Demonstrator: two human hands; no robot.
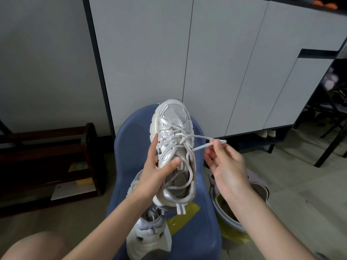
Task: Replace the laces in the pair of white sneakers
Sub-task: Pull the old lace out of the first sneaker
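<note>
My left hand (156,168) grips a white and silver sneaker (173,128) by its left side, thumb across the tongue, holding it above a blue chair seat (129,147), toe pointing away. A white lace (185,177) runs loosely through the eyelets and loops over the shoe's opening. My right hand (225,166) pinches a stretch of that lace near its end (216,142), pulled out to the right of the shoe. The second white sneaker (148,233) lies on the chair below, partly behind my left forearm.
A yellow packet (180,216) lies on the chair under the held shoe. A round basket (231,209) stands on the floor at right. A dark wooden rack (47,166) is at left. Grey cabinet doors (187,53) rise behind the chair.
</note>
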